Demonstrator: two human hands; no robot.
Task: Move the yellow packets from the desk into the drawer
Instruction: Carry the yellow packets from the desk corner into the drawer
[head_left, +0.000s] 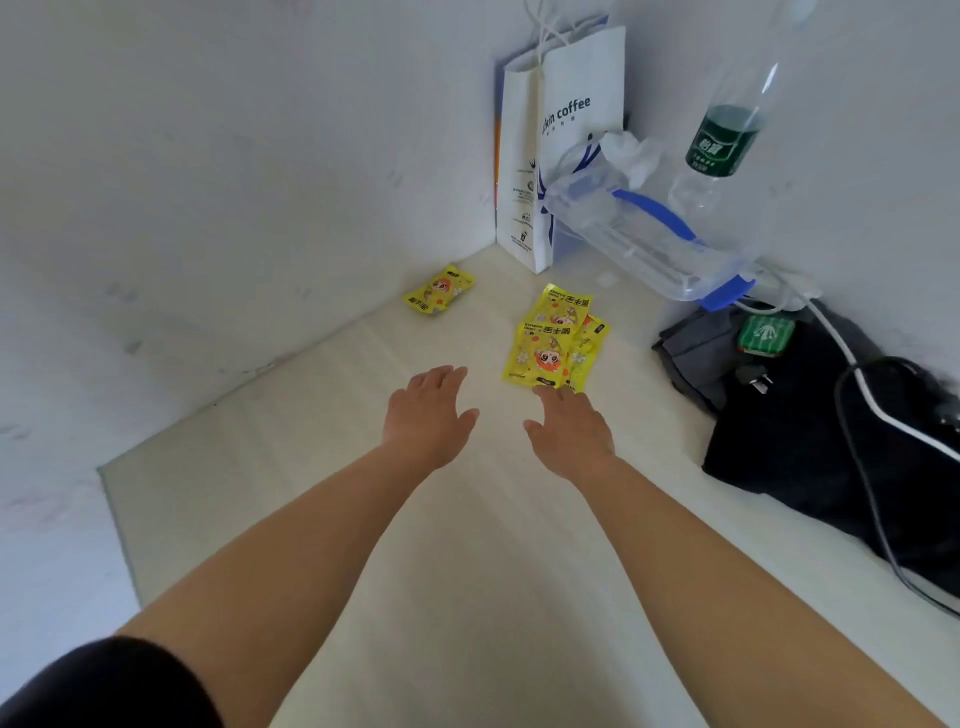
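A black sleeve (104, 686) fills the 7 o'clock corner of the view, and two bare forearms stretch out from it over the pale worktop (467, 597). The left hand (428, 415) hovers palm down with its fingers straight and loosely spread, holding nothing. The right hand (569, 434) is just beside it at 3 o'clock, also flat and spread, with nothing in its grasp. Its fingertips (545, 393) reach the near edge of a pile of yellow packets (550, 338); whether they press on it cannot be told.

The pile lies flat on the worktop at 12 o'clock from the right hand, and its packets overlap one another. A lone yellow packet (439, 291) lies apart at 12 o'clock from the left hand, close to the wall.

In the far corner, at 12 o'clock from the pile, a white paper bag (561, 130) stands upright. A clear plastic box (639, 234) with blue trim sits at its 3 o'clock side, and a bottle (727, 135) with a green label shows beyond that. At 3 o'clock from the hands lies a black cloth (810, 431), bearing a green tin (766, 336) and a white cable (852, 374).
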